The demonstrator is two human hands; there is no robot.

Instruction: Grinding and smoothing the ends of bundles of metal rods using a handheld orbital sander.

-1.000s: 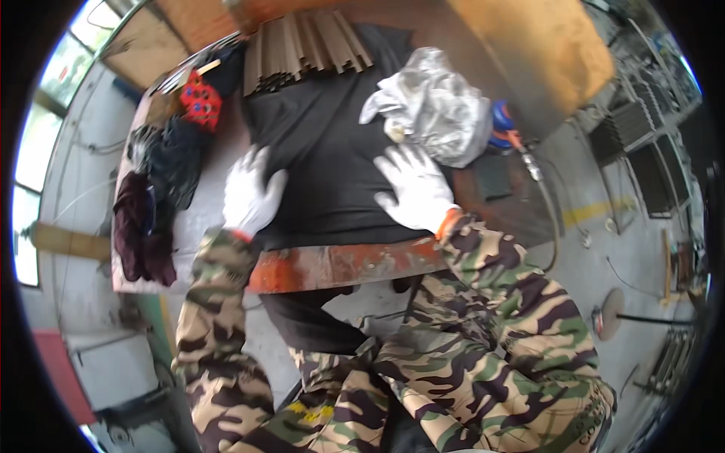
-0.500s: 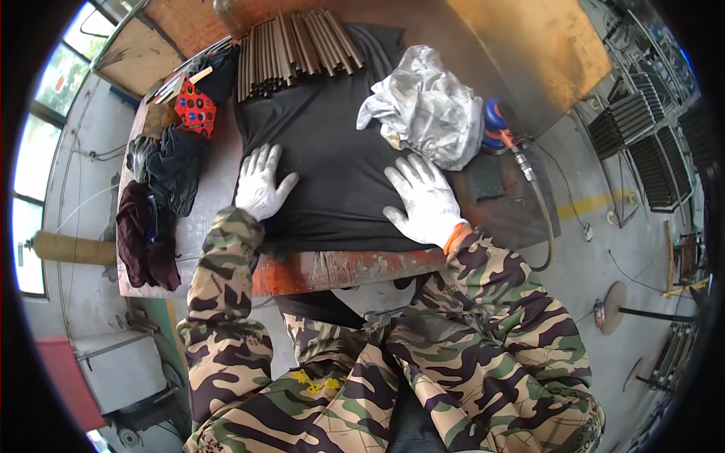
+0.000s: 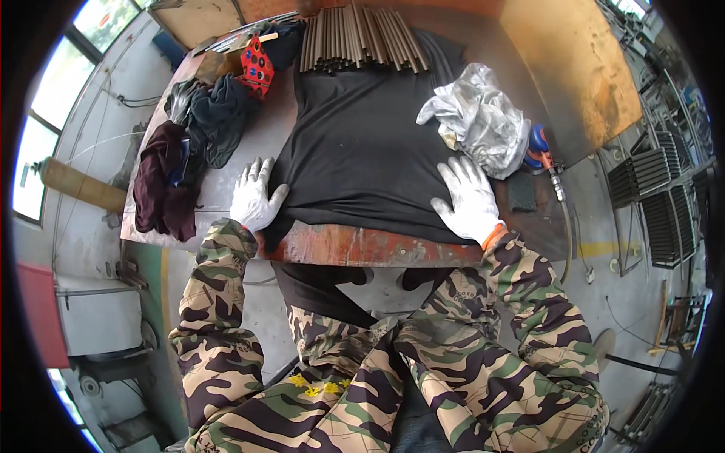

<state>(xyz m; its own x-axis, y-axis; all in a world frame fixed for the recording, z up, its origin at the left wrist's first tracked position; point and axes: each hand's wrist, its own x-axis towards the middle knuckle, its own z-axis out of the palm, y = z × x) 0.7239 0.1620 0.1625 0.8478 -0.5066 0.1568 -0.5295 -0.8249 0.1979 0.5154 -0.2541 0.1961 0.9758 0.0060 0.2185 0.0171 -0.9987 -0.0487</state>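
A black cloth (image 3: 362, 143) is spread over the metal-topped table, with a few wrinkles near its front edge. My left hand (image 3: 255, 198), in a white glove, lies flat at the cloth's left edge, fingers spread, mostly on bare tabletop with the thumb by the cloth. Over at the front right, my gloved right hand (image 3: 467, 202) rests palm down on the cloth with fingers apart. Neither hand holds anything. Many brown metal tubes (image 3: 359, 41) lie side by side on the cloth's far end. Just beyond my right fingers sits a crumpled silvery sheet (image 3: 479, 121).
On the right are a blue and orange air sander (image 3: 538, 147) with its hose and a dark abrasive pad (image 3: 521, 190). Bunched dark clothes (image 3: 217, 113), a maroon cloth (image 3: 162, 181) and a red patterned box (image 3: 257, 69) line the left. Wooden boards (image 3: 574, 72) stand behind.
My left hand has shifted left off the cloth onto its edge, and the cloth's near left corner has pulled back, baring more red table edge. The view has swung left.
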